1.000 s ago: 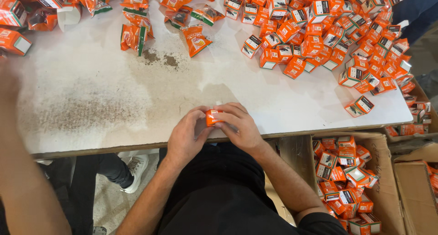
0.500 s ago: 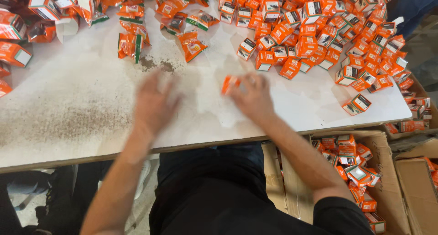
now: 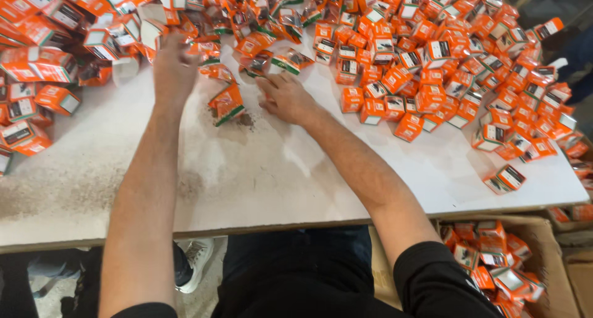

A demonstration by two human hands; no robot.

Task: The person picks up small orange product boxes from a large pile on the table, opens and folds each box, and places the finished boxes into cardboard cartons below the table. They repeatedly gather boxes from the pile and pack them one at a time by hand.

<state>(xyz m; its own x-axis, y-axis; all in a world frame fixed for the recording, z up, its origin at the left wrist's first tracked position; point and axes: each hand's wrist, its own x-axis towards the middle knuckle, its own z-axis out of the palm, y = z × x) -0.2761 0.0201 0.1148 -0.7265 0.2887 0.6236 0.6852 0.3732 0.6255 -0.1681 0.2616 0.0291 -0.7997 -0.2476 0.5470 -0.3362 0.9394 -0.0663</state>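
Observation:
My left hand (image 3: pixel 173 71) is stretched far over the white table (image 3: pixel 247 176) to the edge of a heap of flat, unfolded orange cartons (image 3: pixel 204 21); it is motion-blurred and its grip is unclear. My right hand (image 3: pixel 285 98) lies palm down on the table, fingers apart, its fingertips touching a flat orange and green carton (image 3: pixel 272 64). Between the two hands lies another crumpled flat carton (image 3: pixel 227 103). I see nothing held in the right hand.
A big pile of small folded orange boxes (image 3: pixel 445 64) covers the table's right and back. More cartons (image 3: pixel 37 58) lie at the left. One box (image 3: pixel 505 179) sits near the front right edge. A cardboard crate (image 3: pixel 546 231) of boxes stands below; a shoe (image 3: pixel 194 256) is under the table.
Both hands went from the table's front edge, where they held one small orange box together, forward to the carton heap. That box is no longer in my hands.

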